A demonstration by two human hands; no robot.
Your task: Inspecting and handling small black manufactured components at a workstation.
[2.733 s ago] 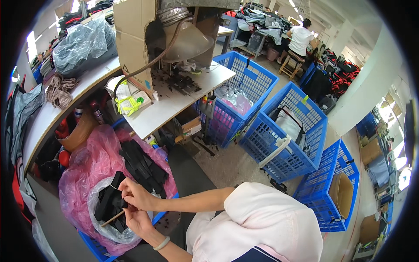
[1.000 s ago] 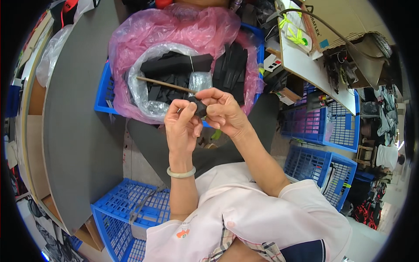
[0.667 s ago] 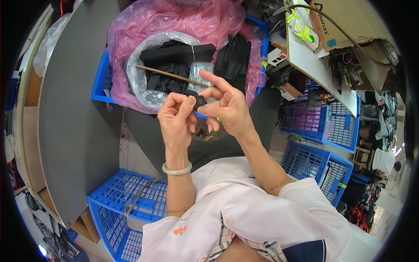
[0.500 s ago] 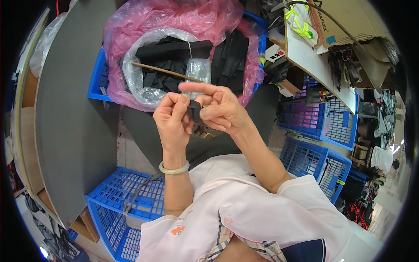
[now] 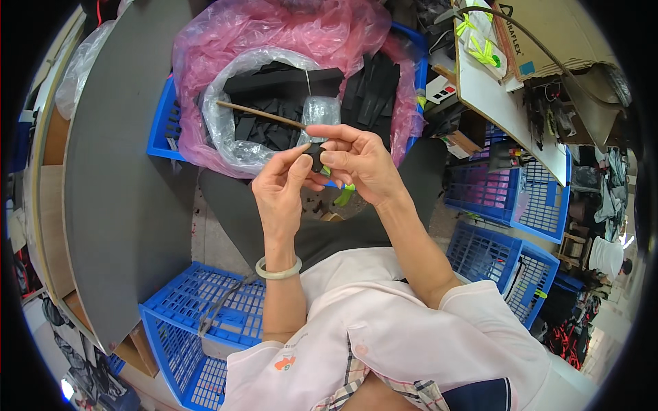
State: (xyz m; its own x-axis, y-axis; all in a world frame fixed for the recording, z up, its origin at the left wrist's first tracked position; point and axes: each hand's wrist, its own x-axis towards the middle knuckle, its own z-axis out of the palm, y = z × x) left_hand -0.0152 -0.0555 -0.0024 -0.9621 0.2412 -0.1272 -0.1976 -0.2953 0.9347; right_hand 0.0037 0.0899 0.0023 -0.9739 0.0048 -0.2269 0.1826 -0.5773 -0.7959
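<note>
Both hands, left hand (image 5: 279, 194) and right hand (image 5: 362, 162), have fingers pinching a small black piece (image 5: 317, 155) above the pink bag (image 5: 274, 34). Grey surface (image 5: 116, 171) on the left, blue crates (image 5: 205, 322) all around the floor.

A small black piece (image 5: 316, 156) is sitting pinched between both hands — the left hand (image 5: 279, 193) is pressing on it from the left with thumb and forefinger, while the right hand (image 5: 361, 164) is holding its right side, fingers (image 5: 329, 131) extending over the top. It is dark and matte, looking roughly blocky, though mostly hidden by the fingertips. It is hovering in the air above the near edge of the blue crate (image 5: 163, 123) — just in front of the clear bag (image 5: 226, 130) of similar black pieces.
</note>
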